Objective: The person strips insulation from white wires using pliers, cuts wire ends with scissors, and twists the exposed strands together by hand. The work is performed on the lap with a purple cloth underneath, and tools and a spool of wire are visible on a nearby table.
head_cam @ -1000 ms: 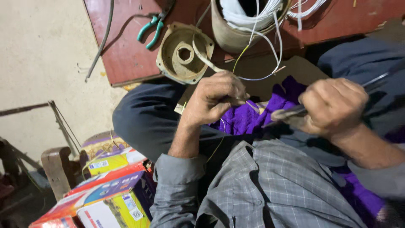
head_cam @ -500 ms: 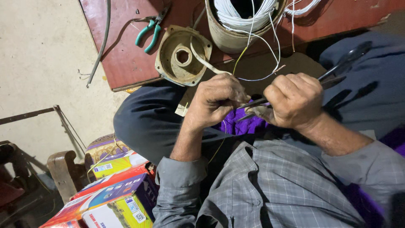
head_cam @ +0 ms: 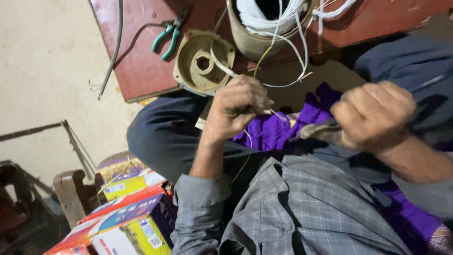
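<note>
Over red board [head_cam: 141, 71] on concrete floor [head_cam: 42, 71], left hand [head_cam: 236, 106] pinching wire [head_cam: 278, 114], right hand [head_cam: 373, 115] clenched on tool [head_cam: 316, 132]

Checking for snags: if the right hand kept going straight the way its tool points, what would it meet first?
Probably the thin wire pinched in the left hand, above the purple cloth; the right hand aims that way, though depth is unclear.

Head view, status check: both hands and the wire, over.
Left hand pinching a thin wire over purple cloth. Right hand fisted on a dark tool, clear of the wire. Green pliers untouched on the red board.
</note>
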